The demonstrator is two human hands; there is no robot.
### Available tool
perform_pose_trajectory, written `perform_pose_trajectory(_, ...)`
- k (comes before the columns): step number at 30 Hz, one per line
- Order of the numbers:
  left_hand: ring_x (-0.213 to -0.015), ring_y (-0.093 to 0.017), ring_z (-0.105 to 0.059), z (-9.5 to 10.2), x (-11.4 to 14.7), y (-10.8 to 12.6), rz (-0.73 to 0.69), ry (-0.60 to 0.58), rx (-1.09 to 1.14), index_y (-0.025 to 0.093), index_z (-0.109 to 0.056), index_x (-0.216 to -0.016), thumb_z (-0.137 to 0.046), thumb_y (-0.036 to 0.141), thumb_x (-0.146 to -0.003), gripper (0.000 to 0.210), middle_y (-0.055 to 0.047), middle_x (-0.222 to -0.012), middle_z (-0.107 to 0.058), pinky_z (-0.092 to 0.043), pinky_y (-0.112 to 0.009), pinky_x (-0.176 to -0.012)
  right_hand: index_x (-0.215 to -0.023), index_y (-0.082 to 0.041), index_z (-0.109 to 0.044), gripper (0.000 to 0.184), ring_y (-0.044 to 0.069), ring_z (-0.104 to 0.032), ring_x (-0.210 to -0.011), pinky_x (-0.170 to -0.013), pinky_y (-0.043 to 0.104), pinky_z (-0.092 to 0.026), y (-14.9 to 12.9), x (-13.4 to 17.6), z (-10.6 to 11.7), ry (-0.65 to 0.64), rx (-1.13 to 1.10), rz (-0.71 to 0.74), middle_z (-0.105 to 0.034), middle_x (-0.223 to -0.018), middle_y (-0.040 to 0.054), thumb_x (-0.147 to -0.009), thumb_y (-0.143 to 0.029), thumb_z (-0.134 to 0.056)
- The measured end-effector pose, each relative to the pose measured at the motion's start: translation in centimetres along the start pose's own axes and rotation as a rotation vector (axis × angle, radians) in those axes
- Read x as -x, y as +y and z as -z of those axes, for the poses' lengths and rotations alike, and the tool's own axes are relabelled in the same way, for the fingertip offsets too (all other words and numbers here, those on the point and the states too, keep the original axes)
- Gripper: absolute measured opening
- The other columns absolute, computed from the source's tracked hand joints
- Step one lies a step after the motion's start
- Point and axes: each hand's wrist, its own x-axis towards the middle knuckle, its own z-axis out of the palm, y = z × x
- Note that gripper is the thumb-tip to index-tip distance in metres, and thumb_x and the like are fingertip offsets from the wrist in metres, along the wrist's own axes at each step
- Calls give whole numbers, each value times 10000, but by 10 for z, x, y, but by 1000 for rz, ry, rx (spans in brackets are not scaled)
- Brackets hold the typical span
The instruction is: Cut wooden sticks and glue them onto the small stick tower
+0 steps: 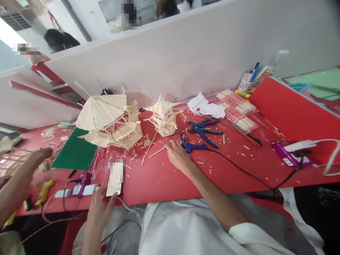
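My left hand (99,207) is at the table's front edge with its fingers apart, the thumb at the lower end of a lit phone (114,179). My right hand (178,156) is low over the red table, fingers bent together at the end of a thin wooden stick (157,152). Beside that hand lies a blue glue gun (195,146) with a black cord. Behind it stands a small pavilion model made of sticks (165,118). A larger stick model (106,117) with a wide slatted roof stands to its left.
Blue-handled pliers (203,131), white tissue (205,106), bagged sticks (237,108) and a utility knife (249,136) lie to the right. Purple power strips (292,154) trail cords. A green board (75,150) lies left, near another person's hand (41,156). A grey partition (186,63) stands behind.
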Motion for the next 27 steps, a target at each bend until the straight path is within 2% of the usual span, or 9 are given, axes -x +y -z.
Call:
perform_pose_trajectory(3, -1145, -374, -661, 0, -1, 6, 12, -78, 31, 181, -546, -1271, -535, 718, -803, 712, -172, -1203, -675, -549, -542, -963, -1269, -125, -616, 350, 305, -485, -1173, -999, 430, -459, 1, -1, -1, -9, 0, 2, -541, -1273, 201, -963, -70, -455)
perform_pose_trajectory(7, -1158, -392, -638, -4, -3, 5, -22, -34, -30, 200, -548, -1292, -562, 688, -798, 694, -165, -1202, -667, -508, -576, -1002, -1272, -127, -618, 363, 296, -490, -1163, -995, 416, -466, 1, -1, -2, -11, 2, 10, -546, -1275, 193, -967, -62, -432)
perform_pose_trajectory(11, -1184, -401, -626, -6, -6, -4, -28, -78, -81, 192, -539, -1328, -583, 664, -807, 705, -172, -1224, -666, -503, -574, -1003, -1277, -135, -621, 365, 285, -497, -1157, -1005, 410, -459, 1, 0, -1, -6, -22, 8, -539, -1291, 190, -973, -64, -432)
perform_pose_trajectory(16, -1182, -378, -636, -5, -7, -14, -24, -107, -56, 183, -533, -1337, -515, 646, -864, 662, -177, -1260, -661, -527, -535, -980, -1282, -143, -626, 399, 282, -503, -1125, -998, 421, -460, 2, 0, -2, -6, -33, 14, -551, -1267, 181, -960, -40, -415)
perform_pose_trajectory(21, -1094, -345, -664, -5, -6, -12, -101, -74, -56, 199, -558, -1286, -473, 560, -916, 524, -154, -1186, -686, -542, -499, -933, -1287, -130, -620, 454, 278, -499, -1097, -986, 414, -461, 2, -1, -4, -11, -45, 28, -552, -1239, 177, -910, 18, -415)
perform_pose_trajectory(27, -1026, -308, -673, -3, -4, 11, -96, 31, -116, 188, -590, -1255, -444, 419, -945, 413, -127, -1093, -696, -551, -434, -862, -1269, -133, -623, 455, 263, -497, -1089, -980, 407, -463, 7, -1, -9, 21, -100, 48, -543, -1220, 170, -902, 45, -420)
